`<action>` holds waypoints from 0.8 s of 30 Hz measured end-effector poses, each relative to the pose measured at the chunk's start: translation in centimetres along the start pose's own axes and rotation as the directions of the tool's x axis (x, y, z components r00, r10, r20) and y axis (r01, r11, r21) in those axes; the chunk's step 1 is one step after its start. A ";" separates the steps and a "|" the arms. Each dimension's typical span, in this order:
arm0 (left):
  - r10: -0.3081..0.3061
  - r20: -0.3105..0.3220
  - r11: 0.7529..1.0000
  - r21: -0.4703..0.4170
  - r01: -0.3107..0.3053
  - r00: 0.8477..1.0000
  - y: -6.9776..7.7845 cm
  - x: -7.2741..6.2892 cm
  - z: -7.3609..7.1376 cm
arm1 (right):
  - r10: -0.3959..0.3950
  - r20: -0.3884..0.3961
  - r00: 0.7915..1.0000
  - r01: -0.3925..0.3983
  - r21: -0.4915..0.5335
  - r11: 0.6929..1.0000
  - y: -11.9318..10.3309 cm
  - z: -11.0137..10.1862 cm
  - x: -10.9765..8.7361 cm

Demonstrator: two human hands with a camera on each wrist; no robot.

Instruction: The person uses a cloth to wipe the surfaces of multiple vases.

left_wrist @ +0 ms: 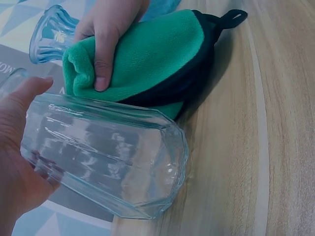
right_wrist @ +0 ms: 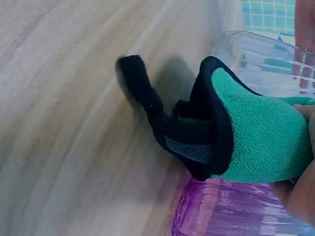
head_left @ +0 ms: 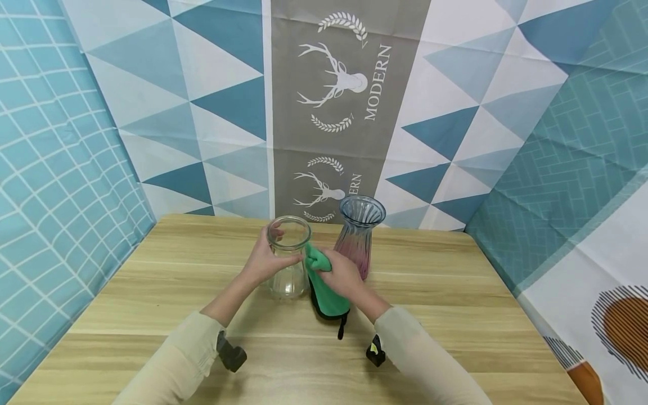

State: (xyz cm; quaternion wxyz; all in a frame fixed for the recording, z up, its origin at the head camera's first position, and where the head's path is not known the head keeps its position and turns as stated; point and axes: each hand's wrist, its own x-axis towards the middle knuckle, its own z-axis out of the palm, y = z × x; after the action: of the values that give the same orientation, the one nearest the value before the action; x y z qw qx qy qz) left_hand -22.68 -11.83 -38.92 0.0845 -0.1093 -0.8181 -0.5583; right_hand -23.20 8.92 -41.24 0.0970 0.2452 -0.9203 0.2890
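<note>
My left hand (head_left: 265, 261) grips a clear glass vase (head_left: 288, 281) around its neck, thumb on the near side. The vase has a wide round rim and a faceted body; whether its base touches the table I cannot tell. A folded green cloth (head_left: 331, 298) with black edging and a black hanging loop (right_wrist: 134, 73) is in my right hand (head_left: 346, 275), thumb pressed on top. The cloth's bunched upper end is beside the vase's neck. Just behind my right hand stands a ribbed glass vase (head_left: 354, 242), blue at its flared top and purple-pink below.
A wood-grain table (head_left: 445, 337) lies under everything. Behind it hangs a patterned cloth backdrop (head_left: 217, 101) with triangles and deer heads. Blue tiled cloth (head_left: 55, 169) covers the left side, and teal and white cloth (head_left: 572, 197) the right.
</note>
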 end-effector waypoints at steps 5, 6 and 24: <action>-0.008 -0.043 1.000 0.012 0.008 0.999 0.1 -0.1 0.3 | 0.021 0.033 0.999 -0.020 -0.022 1.000 0.2 0.4 -0.2; -0.006 -0.052 1.000 0.013 0.006 0.999 0.1 -0.1 0.4 | 0.024 0.037 0.999 -0.023 -0.028 0.999 0.2 0.4 -0.2; 0.008 -0.087 1.000 0.026 -0.006 0.996 0.1 0.1 0.4 | 0.047 -0.106 0.993 -0.037 0.092 0.995 0.1 0.0 0.5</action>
State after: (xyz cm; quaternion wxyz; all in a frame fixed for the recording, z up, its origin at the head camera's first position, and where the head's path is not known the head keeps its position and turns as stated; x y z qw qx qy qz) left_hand -22.75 -11.41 -38.93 0.1235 -0.0865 -0.8203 -0.5516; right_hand -23.69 8.80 -41.14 0.1294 0.2139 -0.9048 0.3447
